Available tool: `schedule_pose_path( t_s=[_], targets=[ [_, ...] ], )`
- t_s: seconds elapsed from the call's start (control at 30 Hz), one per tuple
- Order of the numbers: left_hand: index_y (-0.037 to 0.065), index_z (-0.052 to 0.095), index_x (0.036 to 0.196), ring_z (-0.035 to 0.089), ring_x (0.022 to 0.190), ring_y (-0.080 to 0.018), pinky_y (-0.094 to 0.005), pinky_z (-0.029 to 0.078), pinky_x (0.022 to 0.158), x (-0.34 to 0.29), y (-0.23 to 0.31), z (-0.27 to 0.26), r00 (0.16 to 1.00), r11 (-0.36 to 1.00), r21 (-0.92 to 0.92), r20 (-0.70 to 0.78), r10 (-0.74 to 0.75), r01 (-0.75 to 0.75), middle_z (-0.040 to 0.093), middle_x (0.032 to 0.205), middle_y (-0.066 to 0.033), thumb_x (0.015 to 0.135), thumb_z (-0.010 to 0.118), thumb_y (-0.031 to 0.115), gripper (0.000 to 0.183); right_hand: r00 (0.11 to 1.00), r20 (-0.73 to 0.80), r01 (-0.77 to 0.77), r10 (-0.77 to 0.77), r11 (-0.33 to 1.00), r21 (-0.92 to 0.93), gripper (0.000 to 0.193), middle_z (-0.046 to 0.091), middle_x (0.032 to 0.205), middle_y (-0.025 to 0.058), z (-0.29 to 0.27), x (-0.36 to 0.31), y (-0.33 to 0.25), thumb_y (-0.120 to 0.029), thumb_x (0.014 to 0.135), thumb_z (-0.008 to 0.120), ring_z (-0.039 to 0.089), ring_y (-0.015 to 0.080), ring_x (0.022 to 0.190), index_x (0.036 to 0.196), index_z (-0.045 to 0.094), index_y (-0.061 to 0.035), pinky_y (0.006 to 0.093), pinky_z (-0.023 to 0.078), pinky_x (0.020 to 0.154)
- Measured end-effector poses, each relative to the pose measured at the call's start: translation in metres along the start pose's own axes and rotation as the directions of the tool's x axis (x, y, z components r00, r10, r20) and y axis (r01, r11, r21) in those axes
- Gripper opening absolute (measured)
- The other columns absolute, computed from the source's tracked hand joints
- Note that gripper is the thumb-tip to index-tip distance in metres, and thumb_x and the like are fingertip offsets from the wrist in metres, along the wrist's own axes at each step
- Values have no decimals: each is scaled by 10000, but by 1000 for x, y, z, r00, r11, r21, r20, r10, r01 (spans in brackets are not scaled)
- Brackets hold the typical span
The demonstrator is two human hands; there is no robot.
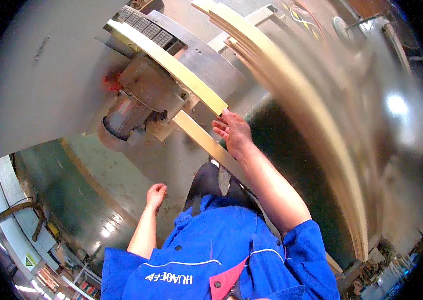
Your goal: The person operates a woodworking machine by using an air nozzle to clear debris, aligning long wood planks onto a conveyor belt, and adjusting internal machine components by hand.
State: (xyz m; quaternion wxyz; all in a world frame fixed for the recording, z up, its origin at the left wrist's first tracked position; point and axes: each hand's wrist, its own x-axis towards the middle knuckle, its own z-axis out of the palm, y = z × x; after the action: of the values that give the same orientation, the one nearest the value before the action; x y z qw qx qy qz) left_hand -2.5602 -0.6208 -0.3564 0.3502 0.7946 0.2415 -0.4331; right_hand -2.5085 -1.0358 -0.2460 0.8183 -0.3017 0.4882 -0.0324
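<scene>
A long, pale yellow wooden strip [191,77] runs along the edge of a machine and points down toward me. At its near end my right hand [235,132] pinches the strip between thumb and forefinger, while the other fingers stay loosely bent. Low at my left side hangs my left hand [156,196], its fingers curled in with nothing visible in them. Beside the strip lies the machine's grey metal table [216,75], with a row of dark ridged pads [146,27] farther up.
An electric motor [124,115] juts out below the strip, near a large grey panel [46,75]. On the right, a stack of long wooden strips [291,75] stretches from far to near. Another wooden bar [199,135] slants past my legs. At lower left stands a pale machine frame [16,225].
</scene>
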Motion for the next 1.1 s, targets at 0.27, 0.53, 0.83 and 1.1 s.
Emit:
schedule_pose_path(
  t_s=[0.27,0.53,0.83,1.1],
  targets=[
    [1,653,1172,673,847,-160,-304,537,749,6,34,16,987,978,151,99,127,-141,712,1009,-93,902,685,230,355,993,-107,36,-43,997,-65,259,652,912,81,-44,-29,0,-212,966,639,669,158,735,1086,551,-1,268,561,624],
    [19,672,1141,663,811,-150,-308,521,743,28,22,3,994,973,219,95,61,-80,716,970,-78,884,688,252,347,966,-231,71,-112,981,-182,234,642,832,77,-106,-63,6,-218,948,654,606,137,644,1041,579,-18,286,515,549],
    [20,691,1065,578,656,-121,-287,469,595,47,51,24,954,893,351,198,223,-282,674,805,-37,885,661,231,279,932,-328,132,-152,988,-82,223,631,823,64,-169,-97,23,-199,929,669,519,135,582,1041,593,-21,312,446,485],
    [17,664,1127,688,911,-199,-325,541,815,-78,135,85,754,565,501,385,532,-655,718,1022,-123,900,676,193,287,874,-459,125,-159,987,-102,200,623,793,67,-227,-133,32,-189,918,683,511,154,558,995,606,-23,315,427,476]
  ],
)
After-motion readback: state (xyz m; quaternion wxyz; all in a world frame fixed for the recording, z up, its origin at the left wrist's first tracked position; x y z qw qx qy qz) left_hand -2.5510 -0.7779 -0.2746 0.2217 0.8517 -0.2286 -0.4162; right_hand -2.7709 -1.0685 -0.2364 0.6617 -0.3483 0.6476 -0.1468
